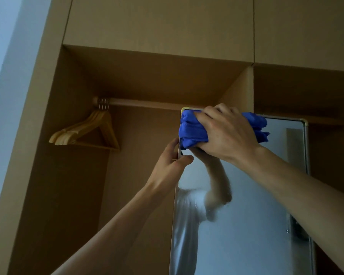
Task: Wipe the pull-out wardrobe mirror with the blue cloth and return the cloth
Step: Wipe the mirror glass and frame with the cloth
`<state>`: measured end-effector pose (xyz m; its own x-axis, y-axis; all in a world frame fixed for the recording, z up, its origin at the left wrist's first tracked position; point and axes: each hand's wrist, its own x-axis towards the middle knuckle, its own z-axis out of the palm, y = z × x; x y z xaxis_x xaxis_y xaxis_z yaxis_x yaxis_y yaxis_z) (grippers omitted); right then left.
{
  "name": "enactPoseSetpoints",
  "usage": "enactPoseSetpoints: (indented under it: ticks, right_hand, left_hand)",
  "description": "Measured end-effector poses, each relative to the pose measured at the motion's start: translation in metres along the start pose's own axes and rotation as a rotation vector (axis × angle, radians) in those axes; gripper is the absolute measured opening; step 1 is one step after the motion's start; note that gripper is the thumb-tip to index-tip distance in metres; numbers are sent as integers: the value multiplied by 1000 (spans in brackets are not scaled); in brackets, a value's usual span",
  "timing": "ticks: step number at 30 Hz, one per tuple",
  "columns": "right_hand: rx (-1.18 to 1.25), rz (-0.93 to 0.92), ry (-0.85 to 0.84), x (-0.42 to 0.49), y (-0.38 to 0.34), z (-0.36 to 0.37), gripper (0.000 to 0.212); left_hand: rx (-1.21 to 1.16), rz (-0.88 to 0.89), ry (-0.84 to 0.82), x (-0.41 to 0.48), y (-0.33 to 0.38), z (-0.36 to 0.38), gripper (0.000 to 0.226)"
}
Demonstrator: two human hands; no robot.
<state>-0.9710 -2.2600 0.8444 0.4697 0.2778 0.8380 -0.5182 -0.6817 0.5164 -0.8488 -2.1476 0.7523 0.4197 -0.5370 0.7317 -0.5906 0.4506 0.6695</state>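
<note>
Right hand (224, 132) is up at the top of the mirror (246, 205), fingers curled round the bunched blue cloth (191, 132) and pressing it flat against the glass at the upper left corner. The wad spills out on both sides of the hand, touching the top frame rail. That looks like a sensible place to work from: start high, and any streaks get chased downward.

Left hand (173, 157) is on the mirror's left edge, just below the cloth, thumb in front and fingers (172, 144) wrapped behind, pinching the frame. My read is that it is there to brace the panel, since a pull-out mirror would swing or slide under the push of the wipe.

The mirror stands tall, long axis vertical, its top corners rounded and its face turned toward the person and a touch to the right. It leans slightly in this wide view, bottom edge out of sight below. It sits in front of the wardrobe divider (238, 90), out from the open compartment.

Lower down the glass shows a hazy, smeared patch around the reflected arm, so I judge most of the wiping is not yet done, and the cloth's return comes after.

Off to the left, wooden hangers (87, 130) bunch at the end of the rail (147, 103), well apart from the action.
</note>
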Motion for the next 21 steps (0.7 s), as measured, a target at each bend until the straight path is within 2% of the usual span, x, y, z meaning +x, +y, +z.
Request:
enactPoseSetpoints:
  ticks: [3, 8, 14, 18, 21]
  right_hand:
    - [30, -15, 19, -10, -5, 4, 67]
    - [9, -74, 23, -31, -11, 16, 45]
    - [-97, -114, 13, -25, -10, 9, 44]
    - [-98, -43, 36, -2, -4, -4, 39]
    - [-86, 5, 38, 12, 5, -8, 43]
  left_hand:
    - [-24, -5, -25, -1, -2, -4, 66]
    - [-102, -31, -21, 0, -2, -6, 39]
    - [-80, -58, -8, -2, 4, -5, 33]
    - [-58, -63, -13, -2, 2, -6, 57]
    - [-46, -59, -3, -4, 1, -6, 60]
